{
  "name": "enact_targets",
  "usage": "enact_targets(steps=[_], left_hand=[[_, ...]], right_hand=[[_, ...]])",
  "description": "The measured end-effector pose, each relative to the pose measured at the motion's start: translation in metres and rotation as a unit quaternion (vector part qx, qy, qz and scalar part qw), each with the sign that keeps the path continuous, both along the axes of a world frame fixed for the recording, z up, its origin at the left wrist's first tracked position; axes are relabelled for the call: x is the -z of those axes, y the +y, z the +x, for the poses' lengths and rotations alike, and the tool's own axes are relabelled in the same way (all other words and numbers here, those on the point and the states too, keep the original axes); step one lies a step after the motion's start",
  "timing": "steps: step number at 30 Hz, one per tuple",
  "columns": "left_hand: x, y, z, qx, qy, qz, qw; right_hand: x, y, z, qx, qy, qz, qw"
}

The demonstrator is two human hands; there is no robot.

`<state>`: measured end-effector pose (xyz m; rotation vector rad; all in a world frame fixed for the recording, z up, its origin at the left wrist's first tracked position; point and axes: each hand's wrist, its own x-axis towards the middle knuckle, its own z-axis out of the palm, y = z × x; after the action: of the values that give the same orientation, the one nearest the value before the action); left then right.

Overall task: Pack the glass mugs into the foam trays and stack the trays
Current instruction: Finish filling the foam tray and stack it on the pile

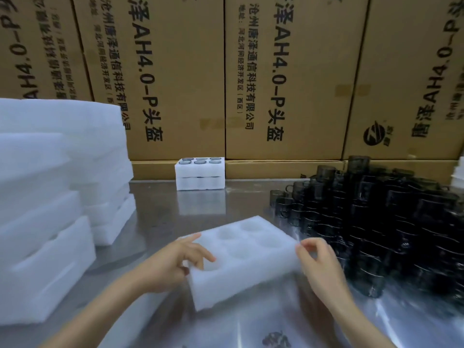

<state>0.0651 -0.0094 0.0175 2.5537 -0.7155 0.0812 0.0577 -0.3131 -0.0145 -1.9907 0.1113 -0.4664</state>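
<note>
The left hand (pixel 173 257) grips the near-left corner of an empty six-hole foam tray (pixel 241 259), fingers curled over its top. The right hand (pixel 319 262) pinches the tray's right edge. The tray sits tilted on the steel desk (pixel 155 197). Dark glass mugs (pixel 376 222) are heaped just right of it; packed trays (pixel 200 173) stand stacked at the desk's back, spare foam (pixel 50 197) at left.

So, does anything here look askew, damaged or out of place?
Nothing looks damaged or spilled. The empty foam tray sits tilted, raised at its near edge, between the left hand and right hand. The spare foam stack at left is unevenly piled, slabs offset.
</note>
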Motion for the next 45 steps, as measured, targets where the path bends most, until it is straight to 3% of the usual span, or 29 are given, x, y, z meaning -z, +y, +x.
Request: enact_targets(steps=[6, 8, 10, 12, 14, 17, 19, 23, 27, 31, 34, 40, 45], left_hand=[[0.0, 0.008, 0.006, 0.013, -0.06, 0.126, 0.99], [0.002, 0.007, 0.003, 0.032, -0.05, 0.039, 0.997], [0.001, 0.004, 0.0, 0.016, -0.061, -0.116, 0.991], [0.005, 0.002, 0.002, -0.067, -0.096, -0.266, 0.957], [0.016, 0.0, 0.012, -0.199, -0.072, -0.357, 0.91], [0.029, -0.011, 0.02, -0.266, 0.098, -0.41, 0.867], [0.032, -0.015, 0.021, -0.258, 0.13, -0.405, 0.868], [0.034, -0.023, 0.028, -0.254, 0.151, -0.479, 0.826], [0.038, -0.033, 0.028, -0.273, 0.133, -0.472, 0.827], [0.037, -0.036, 0.021, -0.28, 0.142, -0.482, 0.818], [0.037, -0.04, 0.017, -0.261, 0.151, -0.475, 0.827], [0.032, -0.039, 0.013, -0.242, 0.146, -0.446, 0.849], [0.022, -0.041, 0.011, -0.267, 0.095, -0.403, 0.87]], right_hand=[[0.001, 0.002, 0.001, -0.067, 0.078, -0.13, 0.986], [0.006, 0.002, -0.001, -0.066, 0.093, -0.182, 0.977], [0.007, 0.0, -0.001, -0.051, 0.094, -0.188, 0.976], [0.008, 0.0, 0.001, -0.041, 0.084, -0.174, 0.98], [0.008, 0.002, 0.002, -0.05, 0.074, -0.141, 0.986], [0.005, 0.006, 0.002, -0.071, 0.056, -0.115, 0.989], [0.001, 0.005, 0.001, -0.057, 0.046, -0.164, 0.984], [-0.019, -0.004, 0.01, -0.002, -0.01, -0.234, 0.972], [-0.042, -0.026, 0.033, 0.075, -0.011, -0.24, 0.968], [-0.042, -0.046, 0.058, 0.065, 0.137, -0.395, 0.906], [-0.039, -0.047, 0.064, 0.064, 0.167, -0.401, 0.899], [-0.048, -0.045, 0.062, 0.092, 0.1, -0.359, 0.923], [-0.077, -0.037, 0.048, 0.059, -0.075, -0.307, 0.947]])
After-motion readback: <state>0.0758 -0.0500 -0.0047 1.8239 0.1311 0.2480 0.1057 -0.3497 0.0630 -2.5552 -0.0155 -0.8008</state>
